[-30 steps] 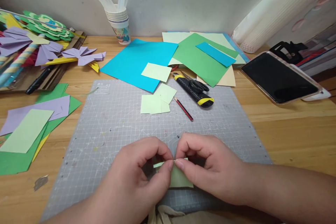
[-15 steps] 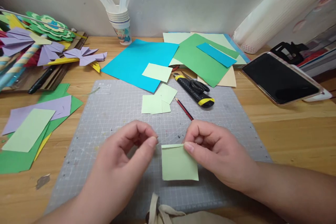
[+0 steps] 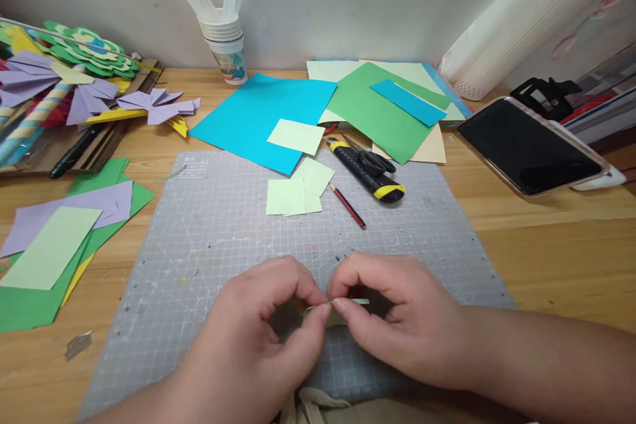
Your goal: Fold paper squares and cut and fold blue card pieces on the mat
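Over the near part of the grey cutting mat, my left hand and my right hand meet with thumbs and fingertips pinched on a pale green paper piece. The paper is tilted nearly edge-on, and my fingers hide most of it. Beyond my hands lie several overlapping pale green squares. A red and black pencil rests to their right, beside a black and yellow utility knife with black scissors on it.
Blue paper and green paper lie at the back, near paper cups. A phone is on the right. Paper strips and folded purple shapes lie on the left.
My left hand has moved right and now pinches the pale green paper too. My right hand has lowered slightly, and the paper has tipped from facing me to nearly edge-on.
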The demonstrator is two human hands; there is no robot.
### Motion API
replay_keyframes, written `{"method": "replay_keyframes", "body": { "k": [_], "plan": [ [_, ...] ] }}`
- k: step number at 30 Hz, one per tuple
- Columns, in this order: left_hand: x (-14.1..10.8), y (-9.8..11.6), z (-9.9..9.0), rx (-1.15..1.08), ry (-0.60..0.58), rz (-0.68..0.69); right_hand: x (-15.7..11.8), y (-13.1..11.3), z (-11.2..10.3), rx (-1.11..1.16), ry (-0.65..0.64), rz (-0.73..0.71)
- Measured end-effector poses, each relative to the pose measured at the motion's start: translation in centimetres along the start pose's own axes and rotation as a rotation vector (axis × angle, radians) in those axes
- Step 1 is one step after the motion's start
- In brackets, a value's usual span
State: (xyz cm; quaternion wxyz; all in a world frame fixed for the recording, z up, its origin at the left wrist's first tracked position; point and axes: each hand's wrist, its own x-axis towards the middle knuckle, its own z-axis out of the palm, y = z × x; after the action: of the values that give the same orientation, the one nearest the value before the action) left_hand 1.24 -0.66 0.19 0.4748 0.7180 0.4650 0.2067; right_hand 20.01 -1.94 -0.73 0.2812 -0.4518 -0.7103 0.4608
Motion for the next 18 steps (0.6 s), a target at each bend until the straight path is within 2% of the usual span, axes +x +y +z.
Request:
{"method": "replay_keyframes", "body": {
  "k": [6, 11, 15, 18],
  "plan": [
    [0.0, 0.1, -0.3, -0.005, 0.062, -0.025, 0.1, -0.1, -0.1, -0.045, 0.064, 0.002],
    [0.2, 0.0, -1.1, -0.012, 0.159, -0.116, 0.3, 0.3, -0.6, 0.011, 0.117, 0.131],
    [0.4, -0.3, -1.6, -0.123, 0.231, -0.212, 0.7, 0.5, -0.8, 0.259, 0.154, 0.24],
    [0.6, -0.3, -1.5, -0.259, 0.194, -0.277, 0.9, 0.5, -0.6, 0.474, 0.097, 0.244]
  ]
}}
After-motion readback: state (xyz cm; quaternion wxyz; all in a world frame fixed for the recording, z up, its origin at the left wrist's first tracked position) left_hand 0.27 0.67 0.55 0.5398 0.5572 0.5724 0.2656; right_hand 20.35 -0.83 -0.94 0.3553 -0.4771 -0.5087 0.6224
